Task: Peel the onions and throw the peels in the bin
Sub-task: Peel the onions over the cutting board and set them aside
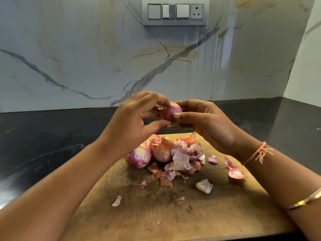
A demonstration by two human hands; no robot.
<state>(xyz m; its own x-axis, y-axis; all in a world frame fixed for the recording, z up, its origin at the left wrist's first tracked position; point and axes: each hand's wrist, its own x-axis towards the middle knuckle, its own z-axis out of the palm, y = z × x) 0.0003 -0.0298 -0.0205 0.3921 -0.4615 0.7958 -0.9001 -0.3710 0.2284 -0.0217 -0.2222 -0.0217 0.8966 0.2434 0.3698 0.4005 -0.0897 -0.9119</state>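
Both hands are meeting in the air above the wooden cutting board [156, 214], and between them they are holding a small onion [174, 110]. The right hand [206, 124] is cradling it with curled fingers, its thumb pressing flat against the purple flesh. The left hand [135, 119] is curling in from the other side, thumb and fingertips pinching at the onion's orange, papery edge. Motion blur is making it hard to tell whether a loose strip of skin is caught in that pinch.

Below, two more onions are lying side by side on the board: a trimmed onion [139, 158] showing its pale cut top, and a skinned-over onion [162, 153] touching it on the right. A heap of peels [184, 159] is resting against them, and stray pieces are lying apart from it — a curled pink peel [234, 169] near the right forearm, a pale scrap [204, 186] and a small flake [116, 201] closer to the camera.

The board is sitting on a black countertop [43, 136] under a veined marble wall [86, 58] with a switch panel [175, 12]. An orange thread [258, 153] is circling the right wrist, with a gold bangle [305, 200] farther up the arm.
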